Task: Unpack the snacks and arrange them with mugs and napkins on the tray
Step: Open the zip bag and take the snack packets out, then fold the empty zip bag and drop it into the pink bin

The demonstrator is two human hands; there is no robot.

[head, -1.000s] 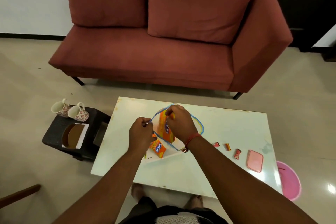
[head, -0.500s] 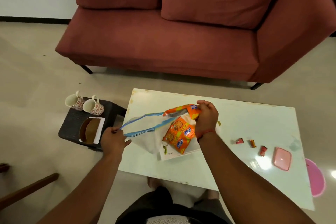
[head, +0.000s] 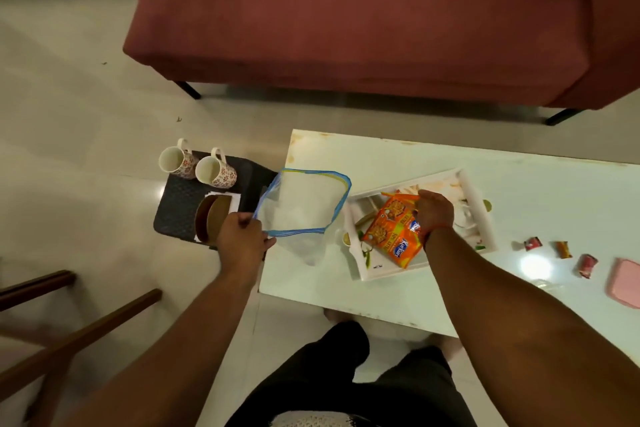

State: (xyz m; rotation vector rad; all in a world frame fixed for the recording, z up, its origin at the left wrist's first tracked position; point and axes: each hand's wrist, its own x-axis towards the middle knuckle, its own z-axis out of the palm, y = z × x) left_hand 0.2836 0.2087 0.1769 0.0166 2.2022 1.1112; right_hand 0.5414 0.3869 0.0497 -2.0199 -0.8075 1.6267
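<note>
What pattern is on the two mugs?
White mugs with small red floral motifs, standing on the dark side stool; clearest in the head view.

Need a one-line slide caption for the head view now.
Right hand lays orange snack packets on tray; left hand holds emptied zip bag.

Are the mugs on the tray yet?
No, both mugs stand on the dark side stool, apart from the tray on the white table.

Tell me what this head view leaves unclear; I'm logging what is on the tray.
- Tray: the right hand and orange snack packets hide much of its floor.
- Pink container: cut off by the right edge.
- Small wrapped sweets: too small to read.
- Zip bag, pinched by the left hand: whether anything remains inside is unclear.
</note>
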